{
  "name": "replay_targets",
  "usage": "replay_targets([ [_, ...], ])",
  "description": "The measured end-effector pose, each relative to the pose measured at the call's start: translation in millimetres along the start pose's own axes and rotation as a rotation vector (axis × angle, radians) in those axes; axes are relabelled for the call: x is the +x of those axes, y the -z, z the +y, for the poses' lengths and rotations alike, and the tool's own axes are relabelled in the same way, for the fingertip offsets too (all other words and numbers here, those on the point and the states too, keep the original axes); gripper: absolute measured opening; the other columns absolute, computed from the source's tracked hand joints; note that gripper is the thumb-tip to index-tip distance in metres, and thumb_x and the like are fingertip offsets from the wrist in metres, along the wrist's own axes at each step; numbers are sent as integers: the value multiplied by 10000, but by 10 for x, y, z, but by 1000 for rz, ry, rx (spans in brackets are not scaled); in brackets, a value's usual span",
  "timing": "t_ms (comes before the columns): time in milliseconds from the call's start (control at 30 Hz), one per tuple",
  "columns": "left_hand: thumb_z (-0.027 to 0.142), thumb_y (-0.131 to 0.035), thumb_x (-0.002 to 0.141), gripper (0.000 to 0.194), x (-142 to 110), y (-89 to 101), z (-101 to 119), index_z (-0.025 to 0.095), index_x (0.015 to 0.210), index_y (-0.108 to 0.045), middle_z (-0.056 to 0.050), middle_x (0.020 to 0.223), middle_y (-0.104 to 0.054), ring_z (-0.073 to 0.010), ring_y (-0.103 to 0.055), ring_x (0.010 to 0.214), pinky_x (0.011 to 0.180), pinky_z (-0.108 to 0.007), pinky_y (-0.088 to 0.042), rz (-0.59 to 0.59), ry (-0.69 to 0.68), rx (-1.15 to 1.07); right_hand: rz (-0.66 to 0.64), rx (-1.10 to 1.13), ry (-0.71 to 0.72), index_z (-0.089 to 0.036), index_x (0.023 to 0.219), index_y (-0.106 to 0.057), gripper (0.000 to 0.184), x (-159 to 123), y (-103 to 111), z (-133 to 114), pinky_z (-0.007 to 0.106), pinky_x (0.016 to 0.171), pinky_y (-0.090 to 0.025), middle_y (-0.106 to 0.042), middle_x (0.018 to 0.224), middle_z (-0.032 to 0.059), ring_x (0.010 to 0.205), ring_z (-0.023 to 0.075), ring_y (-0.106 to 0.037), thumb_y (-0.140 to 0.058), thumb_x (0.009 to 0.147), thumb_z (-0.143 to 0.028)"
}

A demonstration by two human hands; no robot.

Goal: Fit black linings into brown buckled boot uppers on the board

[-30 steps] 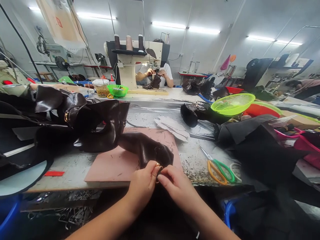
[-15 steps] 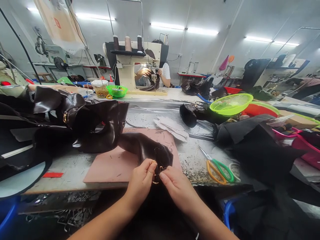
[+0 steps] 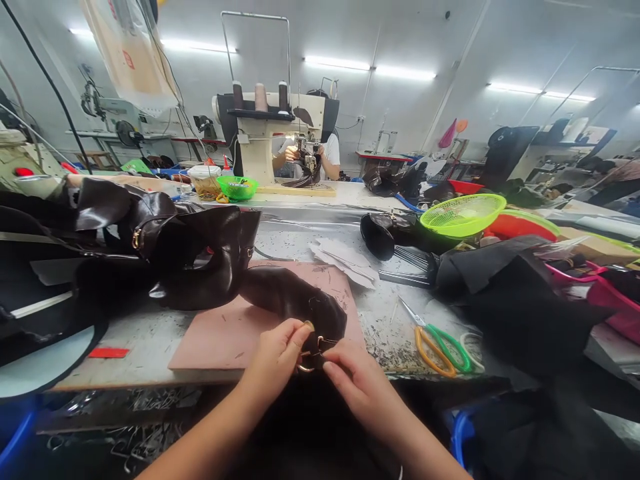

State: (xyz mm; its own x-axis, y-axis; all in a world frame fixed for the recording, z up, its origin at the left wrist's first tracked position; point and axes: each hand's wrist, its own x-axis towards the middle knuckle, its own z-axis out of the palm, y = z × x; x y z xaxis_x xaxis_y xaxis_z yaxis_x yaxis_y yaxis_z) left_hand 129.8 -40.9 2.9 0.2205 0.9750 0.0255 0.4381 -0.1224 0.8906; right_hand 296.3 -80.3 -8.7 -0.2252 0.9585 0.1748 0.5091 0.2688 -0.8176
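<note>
A dark brown leather boot upper (image 3: 285,293) lies across a pink board (image 3: 215,337) at the table's front edge. At its near end is a strap with gold-coloured buckle parts (image 3: 320,343). My left hand (image 3: 283,350) is closed, thumb and forefinger pinching the buckled strap from the left. From the right, my right hand (image 3: 353,373) pinches the dark strap close to the buckle. The fingers partly hide the strap, so its exact threading cannot be seen.
More boot uppers (image 3: 200,247) are heaped on the left. Scissors (image 3: 435,340) with orange and green handles lie on the right, near black material (image 3: 530,313) and a lime-green basket (image 3: 463,215). Paper pieces (image 3: 345,260) lie behind the board. A person (image 3: 330,157) works at a sewing machine opposite.
My left hand has shifted slightly left. The right fingers have moved a little lower on the strap and loosened from a tighter curl. The view has tilted up slightly.
</note>
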Motion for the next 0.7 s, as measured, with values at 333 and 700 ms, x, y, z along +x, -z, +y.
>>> replay_targets([
  [333,417,-532,769,311,983,220,586,164,914,-640,-111,985,-645,-267,-552,972,895,-396,-353,-346,-586,973,72,30,77,-206,890,-489,219,-48,-8,59,275,667,-446,-548,796,10,715,143,-531,-466,707,-89],
  [700,353,-414,843,287,603,650,1195,177,694,-586,-9,641,-556,-154,-485,610,664,-297,-385,392,-733,1174,708,-67,105,-210,856,-536,76,-69,519,474,329,694,-479,-570,849,58,811,195,-560,-488,819,-255],
])
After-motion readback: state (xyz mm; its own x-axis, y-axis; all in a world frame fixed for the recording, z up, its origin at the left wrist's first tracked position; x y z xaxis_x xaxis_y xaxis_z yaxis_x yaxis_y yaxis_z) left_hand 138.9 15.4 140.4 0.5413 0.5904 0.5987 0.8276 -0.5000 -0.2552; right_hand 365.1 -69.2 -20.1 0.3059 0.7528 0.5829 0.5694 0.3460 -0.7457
